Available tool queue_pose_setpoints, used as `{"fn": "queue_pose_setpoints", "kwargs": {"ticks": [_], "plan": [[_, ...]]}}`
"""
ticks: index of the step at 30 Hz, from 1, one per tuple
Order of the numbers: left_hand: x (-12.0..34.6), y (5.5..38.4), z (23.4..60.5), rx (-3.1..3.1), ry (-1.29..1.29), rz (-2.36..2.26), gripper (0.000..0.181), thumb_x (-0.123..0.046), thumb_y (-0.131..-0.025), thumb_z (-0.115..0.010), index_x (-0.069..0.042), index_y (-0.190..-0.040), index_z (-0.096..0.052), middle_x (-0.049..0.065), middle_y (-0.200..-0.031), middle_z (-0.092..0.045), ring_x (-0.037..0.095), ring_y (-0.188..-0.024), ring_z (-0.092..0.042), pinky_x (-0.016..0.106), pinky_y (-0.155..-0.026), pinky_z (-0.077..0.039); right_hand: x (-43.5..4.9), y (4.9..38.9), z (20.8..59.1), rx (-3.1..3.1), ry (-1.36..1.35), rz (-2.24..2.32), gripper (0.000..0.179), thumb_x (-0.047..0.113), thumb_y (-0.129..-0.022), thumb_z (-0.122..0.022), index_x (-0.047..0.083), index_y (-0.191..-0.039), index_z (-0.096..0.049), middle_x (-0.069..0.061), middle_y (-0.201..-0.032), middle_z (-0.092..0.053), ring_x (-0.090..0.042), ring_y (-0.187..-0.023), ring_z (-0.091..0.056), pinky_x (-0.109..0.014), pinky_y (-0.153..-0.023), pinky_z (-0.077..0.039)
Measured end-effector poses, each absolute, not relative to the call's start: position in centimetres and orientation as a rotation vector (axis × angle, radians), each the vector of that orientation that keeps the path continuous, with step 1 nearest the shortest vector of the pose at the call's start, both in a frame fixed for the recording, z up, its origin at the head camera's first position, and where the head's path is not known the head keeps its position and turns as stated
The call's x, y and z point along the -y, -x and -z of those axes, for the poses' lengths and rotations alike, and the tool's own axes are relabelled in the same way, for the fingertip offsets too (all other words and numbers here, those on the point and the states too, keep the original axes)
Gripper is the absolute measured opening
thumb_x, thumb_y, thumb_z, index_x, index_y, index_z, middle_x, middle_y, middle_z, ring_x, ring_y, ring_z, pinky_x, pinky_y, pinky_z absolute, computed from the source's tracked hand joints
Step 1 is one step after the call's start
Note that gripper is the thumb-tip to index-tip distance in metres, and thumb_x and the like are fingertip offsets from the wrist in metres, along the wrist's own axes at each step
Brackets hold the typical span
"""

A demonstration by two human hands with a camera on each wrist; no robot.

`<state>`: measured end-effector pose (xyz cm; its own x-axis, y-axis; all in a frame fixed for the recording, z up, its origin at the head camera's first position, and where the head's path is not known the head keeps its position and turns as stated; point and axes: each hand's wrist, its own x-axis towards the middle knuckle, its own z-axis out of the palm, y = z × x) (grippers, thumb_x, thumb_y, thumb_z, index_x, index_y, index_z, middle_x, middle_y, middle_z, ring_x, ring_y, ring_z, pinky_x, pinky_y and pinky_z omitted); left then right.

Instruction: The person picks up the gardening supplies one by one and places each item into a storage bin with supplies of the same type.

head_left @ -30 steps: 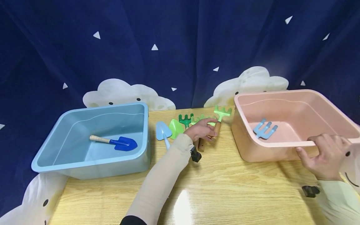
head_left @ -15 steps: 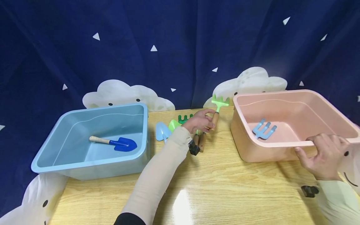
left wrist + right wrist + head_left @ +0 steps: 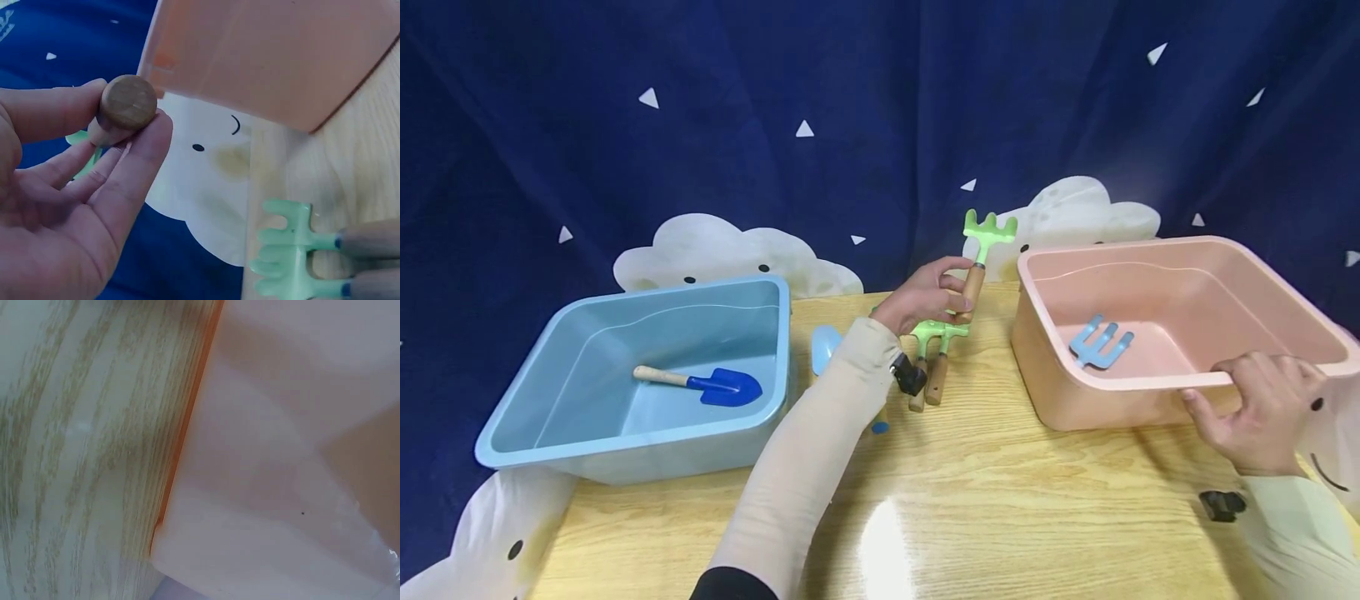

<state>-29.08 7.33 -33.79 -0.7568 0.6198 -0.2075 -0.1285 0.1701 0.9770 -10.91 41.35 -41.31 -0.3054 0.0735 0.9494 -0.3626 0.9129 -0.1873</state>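
My left hand (image 3: 927, 293) pinches the wooden handle of a light-green toy hand rake (image 3: 988, 233), lifted above the table with its prongs up. In the left wrist view the handle's round end (image 3: 129, 102) sits between thumb and fingers. Below the hand lie two more light-green rakes (image 3: 934, 331) with wooden handles. A light-blue trowel (image 3: 824, 347) is partly hidden by the left forearm. My right hand (image 3: 1270, 410) grips the front rim of the pink bin (image 3: 1123, 385), its thumb outside. Inside that bin lies a light-blue fork (image 3: 1099, 342), its handle hidden.
A blue bin (image 3: 647, 433) stands on the left, holding a dark-blue trowel (image 3: 732, 387) with a pale wooden handle. Both bins rest on the wooden table (image 3: 1000, 508). Behind hangs a dark-blue curtain (image 3: 880, 150) with clouds and triangles.
My left hand has raised the light-green rake up off the table, away from the other tools. My right hand has stayed on the pink bin's rim.
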Motion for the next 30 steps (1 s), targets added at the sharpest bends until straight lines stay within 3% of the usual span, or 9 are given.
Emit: {"fn": "queue_pose_setpoints", "kwargs": {"ticks": [14, 19, 25, 30], "plan": [[-9.8, 28.9, 28.6, -1.904, -0.626, -1.459, 0.062, 0.009, -0.081, -0.059, -0.017, -0.133, -0.039, 0.015, -0.113, -0.058, 0.021, -0.08, -0.06, 0.038, -0.077, -0.055, -41.7, 10.5, 41.6, 1.838, -0.208, -0.429, 0.079, 0.074, -0.067, -0.053, -0.005, -0.064, -0.055, -0.019, -0.058, -0.047, -0.041, -0.064, -0.035, -0.05, -0.092, -0.024], [-10.8, 28.7, 26.2, -1.898, -0.692, -1.378, 0.061, 0.008, -0.081, -0.059, -0.017, -0.134, -0.039, 0.018, -0.12, -0.056, 0.022, -0.082, -0.061, 0.035, -0.073, -0.055, -41.7, 10.4, 41.7, 1.84, -0.219, -0.446, 0.079, 0.074, -0.067, -0.054, -0.005, -0.064, -0.056, -0.019, -0.058, -0.047, -0.041, -0.065, -0.035, -0.045, -0.095, -0.023], [-11.3, 28.8, 25.0, -1.871, -0.761, -1.261, 0.065, 0.008, -0.08, -0.06, -0.018, -0.135, -0.038, 0.015, -0.118, -0.058, 0.027, -0.091, -0.062, 0.037, -0.077, -0.055, -41.1, 10.3, 41.8, 1.809, -0.228, -0.453, 0.078, 0.074, -0.066, -0.055, -0.004, -0.063, -0.056, -0.019, -0.057, -0.047, -0.04, -0.063, -0.034, -0.041, -0.094, -0.025], [-11.6, 28.6, 24.6, -1.86, -0.796, -1.247, 0.062, 0.008, -0.079, -0.06, -0.019, -0.132, -0.041, 0.012, -0.115, -0.06, 0.023, -0.089, -0.062, 0.038, -0.08, -0.054, -40.8, 10.4, 41.8, 1.811, -0.233, -0.455, 0.076, 0.073, -0.067, -0.055, -0.003, -0.064, -0.056, -0.018, -0.057, -0.047, -0.039, -0.062, -0.032, -0.041, -0.094, -0.024]]}}
